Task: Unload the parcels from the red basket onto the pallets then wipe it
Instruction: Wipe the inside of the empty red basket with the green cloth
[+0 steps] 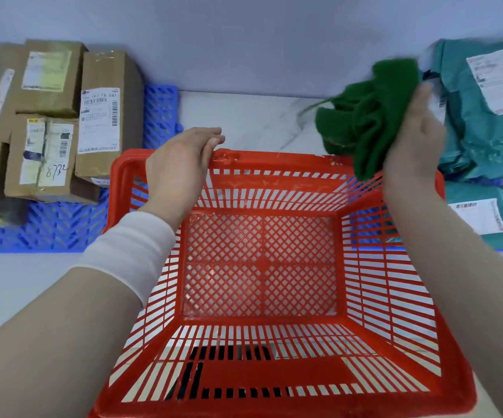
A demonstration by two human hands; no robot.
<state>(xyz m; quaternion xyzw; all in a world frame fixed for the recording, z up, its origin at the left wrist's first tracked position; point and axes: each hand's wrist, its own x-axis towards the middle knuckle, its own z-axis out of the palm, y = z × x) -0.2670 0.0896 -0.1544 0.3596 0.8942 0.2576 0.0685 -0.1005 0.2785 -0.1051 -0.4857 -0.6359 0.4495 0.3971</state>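
Flat left hand (180,167), fingers straight; right hand (413,146) higher, grip around green cloth (364,116).

Marbled floor (259,116): red basket (274,159) between left blue pallet (57,227) and right blue pallet (482,181).

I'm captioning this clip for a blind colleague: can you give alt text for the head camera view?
An empty red basket sits centre; the right hand holds a bunched green cloth over its far rim, and the left hand lies flat at that rim. Cardboard boxes sit on a blue pallet to the left, teal mailer bags to the right.
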